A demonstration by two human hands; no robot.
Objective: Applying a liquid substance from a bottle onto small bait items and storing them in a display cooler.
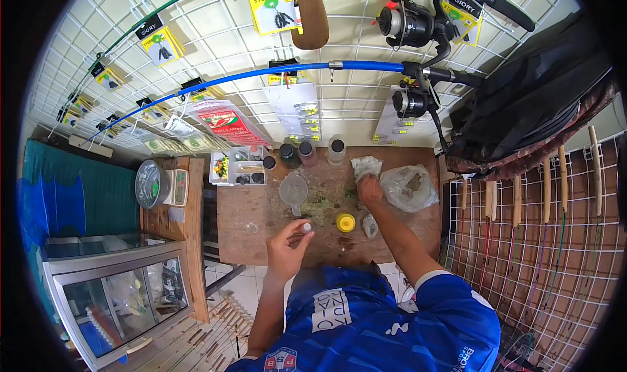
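My left hand [286, 252] holds a small whitish cap or vial [306, 228] between thumb and fingertips at the table's near edge. My right hand [370, 190] reaches to a crumpled, whitish plastic bag [366, 164]; its fingers are partly hidden there, so their grip cannot be told. Between the hands sits a round yellow container [346, 222]. Just right of it lies a small clear plastic bag [371, 226]. A clear plastic measuring cup [293, 188] stands beyond my left hand. Green crumbs [321, 201] are scattered on the wooden table [245, 244].
Dark-capped bottles [337, 151] and a white compartment tray [238, 165] line the back. At right lies a larger clear plastic bag [410, 188]. A kitchen scale [177, 188] and a bowl [151, 184] stand on the left side table. Fishing rods with reels [411, 103] hang on the wall grid.
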